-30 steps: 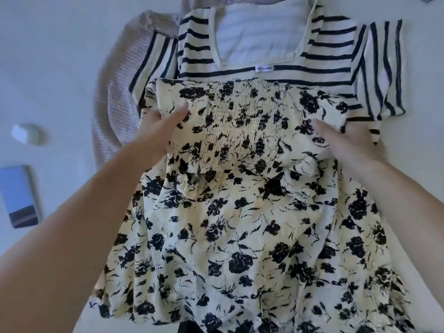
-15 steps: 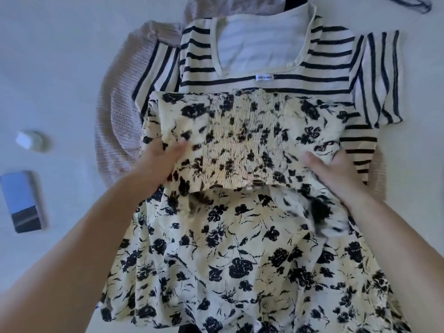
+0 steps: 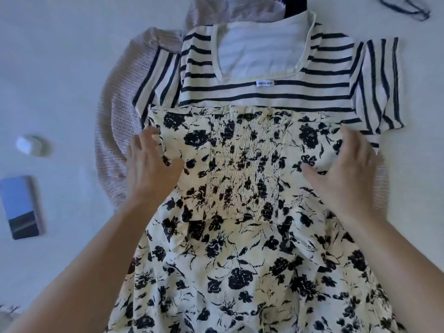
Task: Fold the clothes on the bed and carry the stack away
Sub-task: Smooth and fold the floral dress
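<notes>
Floral dress [image 3: 242, 248], cream with black flowers, one in number, lies spread on the white bed [image 3: 60, 68], smocked bodice [image 3: 242, 174] uppermost and farthest from me, skirt running toward the bottom of the view. Its top edge overlaps the lower part of a striped T-shirt [image 3: 264, 92], also one, laid flat with neckline and label visible.

My left hand [image 3: 151, 169] rests at the left edge of the bodice, fingers loosely curled over the cloth with the thumb lying on top; I judge it to be grasping the edge. My right hand [image 3: 343, 174] does the same at the right edge, fingers bent over the fabric, thumb pointing inward.

Beneath both garments lies a pale ribbed knit garment [image 3: 120, 131], one, showing at left and above. I count three garments in this pile; a dark strap [image 3: 403, 8] at the top right is too cropped to identify.

Progress, as I judge it: early. The dress is laid out but shows no fold; the T-shirt and knit lie unfolded too. No stack exists yet, and carrying away is all still to come.

Outlying items: one small white object [image 3: 26, 145] and one blue box [image 3: 20, 207], both on the bed well to the left.
</notes>
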